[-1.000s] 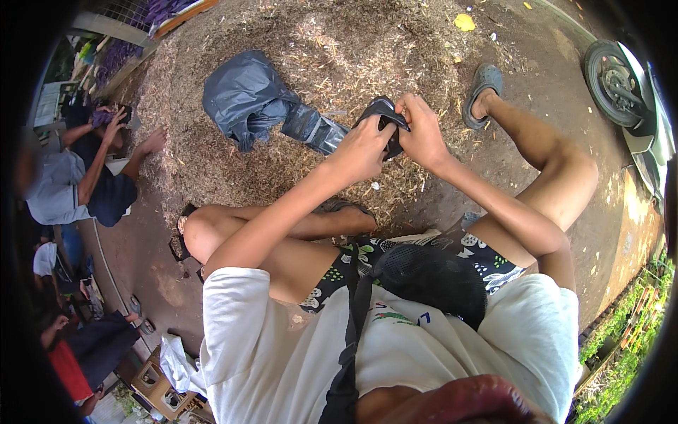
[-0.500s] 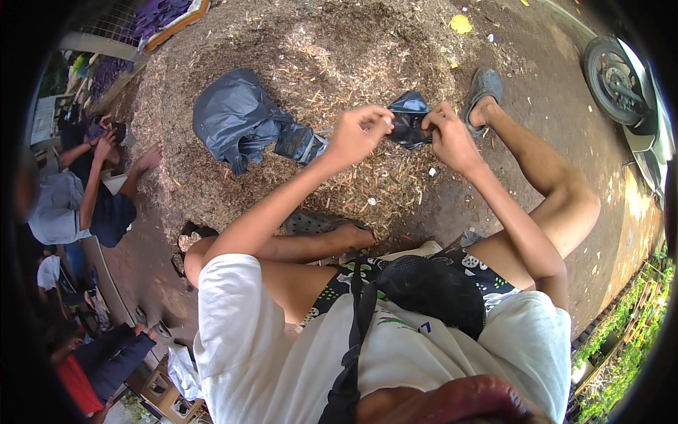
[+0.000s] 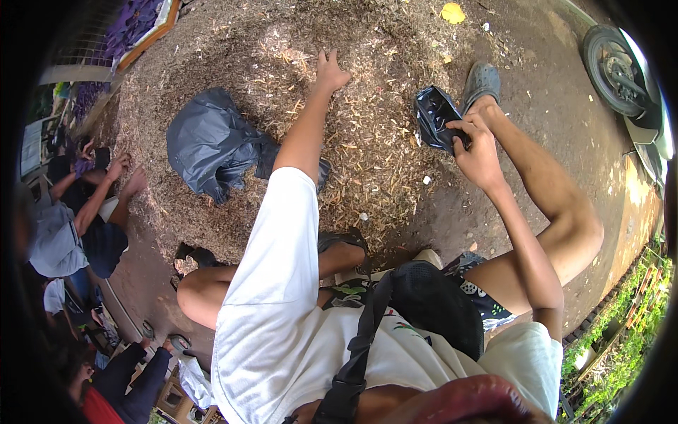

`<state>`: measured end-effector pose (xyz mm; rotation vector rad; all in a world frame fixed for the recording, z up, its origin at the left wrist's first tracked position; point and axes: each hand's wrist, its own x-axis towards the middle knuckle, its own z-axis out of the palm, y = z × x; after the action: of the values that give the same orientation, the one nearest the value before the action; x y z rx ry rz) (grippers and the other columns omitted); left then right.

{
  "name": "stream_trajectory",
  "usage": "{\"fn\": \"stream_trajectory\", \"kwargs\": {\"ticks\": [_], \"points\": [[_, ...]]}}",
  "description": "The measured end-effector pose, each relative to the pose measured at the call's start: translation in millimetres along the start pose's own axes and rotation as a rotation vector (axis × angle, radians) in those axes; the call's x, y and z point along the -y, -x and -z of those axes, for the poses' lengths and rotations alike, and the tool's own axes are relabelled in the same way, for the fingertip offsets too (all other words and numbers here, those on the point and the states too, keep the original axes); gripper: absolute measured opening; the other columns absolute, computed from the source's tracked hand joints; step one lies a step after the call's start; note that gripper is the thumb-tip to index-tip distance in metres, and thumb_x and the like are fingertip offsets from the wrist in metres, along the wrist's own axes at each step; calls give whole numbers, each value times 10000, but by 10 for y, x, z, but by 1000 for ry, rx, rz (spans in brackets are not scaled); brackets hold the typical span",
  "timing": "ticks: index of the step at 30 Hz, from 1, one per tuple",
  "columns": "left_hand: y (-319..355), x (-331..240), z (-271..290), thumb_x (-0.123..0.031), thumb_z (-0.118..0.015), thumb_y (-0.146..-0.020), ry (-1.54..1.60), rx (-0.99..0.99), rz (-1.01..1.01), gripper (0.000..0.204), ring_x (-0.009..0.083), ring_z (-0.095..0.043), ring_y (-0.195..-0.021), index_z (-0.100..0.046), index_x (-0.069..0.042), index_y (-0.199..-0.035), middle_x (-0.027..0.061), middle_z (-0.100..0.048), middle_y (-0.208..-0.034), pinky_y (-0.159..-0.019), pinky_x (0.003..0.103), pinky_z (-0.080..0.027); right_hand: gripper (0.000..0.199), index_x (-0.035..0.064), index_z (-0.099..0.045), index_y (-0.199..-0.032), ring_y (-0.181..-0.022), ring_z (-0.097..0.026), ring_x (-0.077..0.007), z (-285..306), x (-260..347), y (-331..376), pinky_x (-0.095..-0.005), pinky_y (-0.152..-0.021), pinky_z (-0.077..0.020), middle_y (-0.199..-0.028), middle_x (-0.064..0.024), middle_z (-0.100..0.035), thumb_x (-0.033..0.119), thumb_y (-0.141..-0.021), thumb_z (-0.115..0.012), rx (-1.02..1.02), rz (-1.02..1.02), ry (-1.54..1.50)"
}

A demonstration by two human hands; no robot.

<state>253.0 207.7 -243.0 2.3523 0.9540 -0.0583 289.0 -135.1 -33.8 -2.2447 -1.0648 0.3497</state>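
Observation:
My right hand [image 3: 478,150] pinches the rim of a small black plastic bag [image 3: 432,113], whose mouth gapes open beside my right foot. Stretched far forward, my left hand [image 3: 330,73] is over the heap of brown wood shavings [image 3: 374,106], its fingers apart and nothing visible in them. Whether the fingertips touch the shavings I cannot tell. A larger, crumpled black plastic bag [image 3: 208,141] lies on the heap to the left of my left forearm.
My clog [image 3: 483,81] stands right of the small bag. A parked motorcycle [image 3: 621,74] is at the far right. At the left sit other people, one in a grey shirt [image 3: 53,237]. A yellow leaf [image 3: 453,13] lies at the far edge.
My left hand has let go of the small bag and reached forward over the shavings. My right hand has moved the bag slightly right, and its mouth is now wider.

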Motion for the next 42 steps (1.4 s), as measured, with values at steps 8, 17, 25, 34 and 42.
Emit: {"fn": "stream_trajectory", "kwargs": {"ticks": [8, 17, 25, 34, 42], "points": [[621, -87, -354, -176, -558, -857, -211, -5, -314, 474, 406, -311, -1320, -473, -36, -1302, 233, -348, -1407, -1058, 530, -320, 220, -2, -653, -981, -867, -589, -308, 28, 71, -40, -369, -729, -464, -950, -153, -569, -39, -779, -575, -1, -94, -87], [426, -351, -145, -340, -562, -859, -114, 42, -145, 640, 480, -176, -1366, -325, -233, -1444, 222, -116, -1528, -1083, 625, -183, 203, 4, -657, -979, -907, -584, -313, 1, 34, -30, -377, -760, -466, -968, -151, -578, -20, -788, -593, -8, -59, -54], [365, -345, -336, -427, -591, -843, -136, 158, -101, 532, 487, -281, -1317, -512, -204, -1320, 218, -325, -1435, -1072, 578, -271, 180, 0, -660, -976, -830, -597, -260, 16, 116, -48, -332, -663, -476, -941, -131, -571, -5, -808, -594, 16, -25, -110], [1079, -392, -482, -319, -465, -911, -317, -94, -226, 422, 455, -245, -1349, -525, -154, -1295, 245, -338, -1420, -1069, 664, -151, 164, 4, -663, -980, -816, -592, -245, 49, 129, -24, -327, -667, -477, -936, -118, -574, 21, -829, -601, -17, -5, -118], [568, -457, -46, -531, -515, -866, -165, 82, -50, 732, 462, -65, -1398, -281, -179, -1464, 226, -210, -1502, -1091, 646, -85, 172, -1, -662, -988, -846, -600, -250, 43, 110, -9, -328, -737, -471, -945, -121, -583, 28, -830, -602, 8, -21, -105]]}}
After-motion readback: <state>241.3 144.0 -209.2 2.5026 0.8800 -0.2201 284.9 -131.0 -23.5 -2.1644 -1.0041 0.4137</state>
